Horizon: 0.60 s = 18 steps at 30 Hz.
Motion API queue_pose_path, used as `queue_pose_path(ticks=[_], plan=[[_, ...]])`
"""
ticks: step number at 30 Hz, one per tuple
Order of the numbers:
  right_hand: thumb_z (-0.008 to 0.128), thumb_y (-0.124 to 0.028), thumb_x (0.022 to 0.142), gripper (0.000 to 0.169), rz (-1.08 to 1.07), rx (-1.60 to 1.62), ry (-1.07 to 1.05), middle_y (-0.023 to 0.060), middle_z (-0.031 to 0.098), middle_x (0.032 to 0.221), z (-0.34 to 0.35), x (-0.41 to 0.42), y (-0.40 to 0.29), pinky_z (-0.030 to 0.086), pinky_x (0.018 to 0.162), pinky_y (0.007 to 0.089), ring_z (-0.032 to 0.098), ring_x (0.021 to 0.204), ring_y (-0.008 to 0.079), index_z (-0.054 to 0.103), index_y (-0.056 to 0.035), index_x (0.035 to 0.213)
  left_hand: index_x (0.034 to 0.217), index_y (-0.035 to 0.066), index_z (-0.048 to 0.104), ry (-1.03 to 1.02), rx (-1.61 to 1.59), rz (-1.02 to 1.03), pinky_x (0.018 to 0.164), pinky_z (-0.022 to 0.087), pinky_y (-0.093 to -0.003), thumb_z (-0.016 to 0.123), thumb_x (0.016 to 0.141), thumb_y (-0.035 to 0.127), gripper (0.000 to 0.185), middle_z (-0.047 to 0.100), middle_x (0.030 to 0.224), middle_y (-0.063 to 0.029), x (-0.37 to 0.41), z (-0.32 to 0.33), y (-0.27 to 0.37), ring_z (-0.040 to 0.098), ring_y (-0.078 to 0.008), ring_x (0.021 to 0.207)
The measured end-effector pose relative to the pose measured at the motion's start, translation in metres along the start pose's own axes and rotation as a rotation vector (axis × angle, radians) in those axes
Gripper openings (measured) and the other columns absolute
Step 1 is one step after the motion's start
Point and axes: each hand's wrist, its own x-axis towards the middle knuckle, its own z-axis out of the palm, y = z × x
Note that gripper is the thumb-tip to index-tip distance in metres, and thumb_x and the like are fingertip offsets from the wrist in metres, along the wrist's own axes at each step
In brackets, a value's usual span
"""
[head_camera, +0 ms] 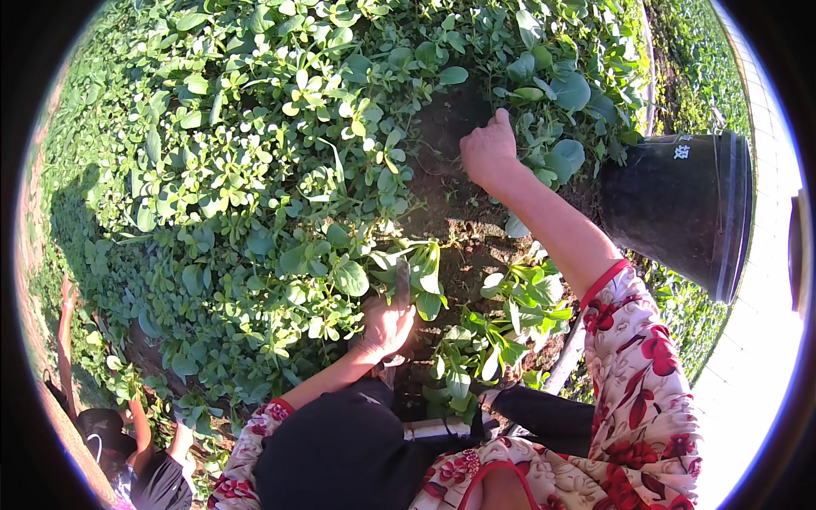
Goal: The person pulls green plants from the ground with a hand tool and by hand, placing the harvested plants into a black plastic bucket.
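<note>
My left hand is closed around a tool with a short, flat, worn blade, which looks like a knife; its handle is hidden in my fist. Just beyond the blade stands a leafy green plant. Farther out, my right hand is curled at the edge of dark bare soil, beside broad-leaved greens. Whether its fingers grip a stem is hidden. Loose-looking leafy greens lie in a bunch near my feet, on the soil between my arms.
A black plastic bucket bearing writing lies tilted at the right. Dense low plants with small fleshy leaves cover the left and far ground. Another person crouches at the lower left, arms among the plants. A pale pole lies near my right leg.
</note>
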Motion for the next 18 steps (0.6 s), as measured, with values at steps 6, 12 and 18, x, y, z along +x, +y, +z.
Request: queue_pose_path(ticks=[6, 12, 18], plan=[[0.053, -0.018, 0.080, 0.017, 0.012, -0.059, 0.305, 0.0060, 0.063, 0.094, -0.002, 0.010, 0.003, 0.026, 0.092, 0.0412, 0.054, 0.092, 0.0251, 0.070, -0.0150, 0.079, 0.118, -0.008, 0.050, -0.099, 0.165, -0.036, 0.053, 0.042, -0.0392, 0.060, 0.077, 0.019, 0.051, 0.051, 0.062, -0.0113, 0.001, 0.003, 0.001, 0.052, -0.0282, 0.053], [0.060, -0.019, 0.075, 0.055, 0.170, 0.059, 0.118, 0.0109, 0.059, 0.106, 0.023, 0.037, 0.025, 0.040, 0.087, 0.0364, 0.054, 0.102, 0.0286, 0.044, 0.0053, 0.122, 0.134, -0.008, 0.032, -0.044, 0.185, 0.091, 0.050, 0.042, -0.0330, 0.059, 0.073, 0.020, 0.072, 0.060, 0.067, -0.0068, 0.004, 0.004, -0.006, 0.053, -0.0206, 0.047], [0.058, -0.021, 0.078, 0.046, 0.202, -0.003, -0.083, 0.0131, 0.060, 0.115, 0.011, 0.032, 0.027, 0.037, 0.087, 0.0424, 0.053, 0.112, 0.0284, 0.053, 0.0007, 0.118, 0.123, -0.008, 0.047, -0.033, 0.119, -0.026, 0.055, 0.043, -0.0388, 0.060, 0.076, 0.019, 0.055, 0.052, 0.063, -0.0114, 0.005, -0.001, 0.004, 0.052, -0.0283, 0.054]])
